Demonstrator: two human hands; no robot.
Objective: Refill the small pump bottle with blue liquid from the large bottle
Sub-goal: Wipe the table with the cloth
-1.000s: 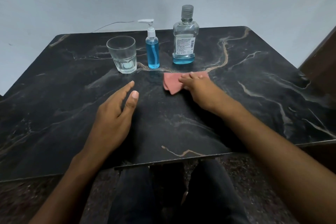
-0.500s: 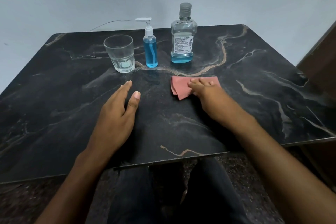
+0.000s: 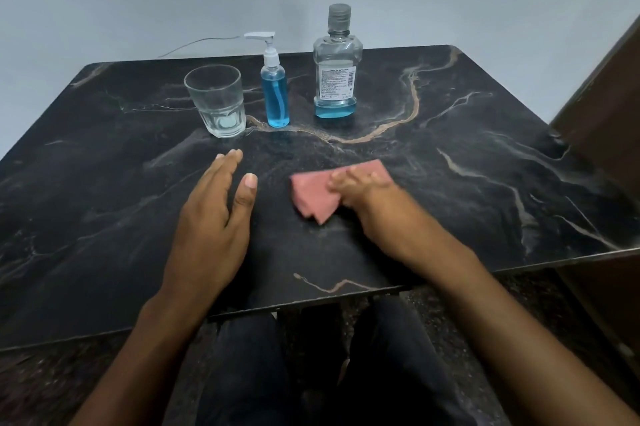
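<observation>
The small pump bottle (image 3: pixel 274 90), nearly full of blue liquid and topped by a white pump, stands upright at the back of the black marble table (image 3: pixel 467 183). Right of it stands the large clear bottle (image 3: pixel 337 69), capped, with a shallow layer of blue liquid at its bottom. My left hand (image 3: pixel 214 218) lies flat on the table, fingers together, holding nothing. My right hand (image 3: pixel 367 197) presses down on a folded pink cloth (image 3: pixel 313 197) in the middle of the table; the hand is blurred.
A clear drinking glass (image 3: pixel 216 102) stands left of the pump bottle. A thin wire (image 3: pixel 197 43) runs along the wall behind the table. A dark wooden edge (image 3: pixel 602 107) rises at the right. My legs show under the near table edge.
My right hand has slid the pink cloth toward me and a little left across the table. The left hand and the bottles have stayed where they were.
</observation>
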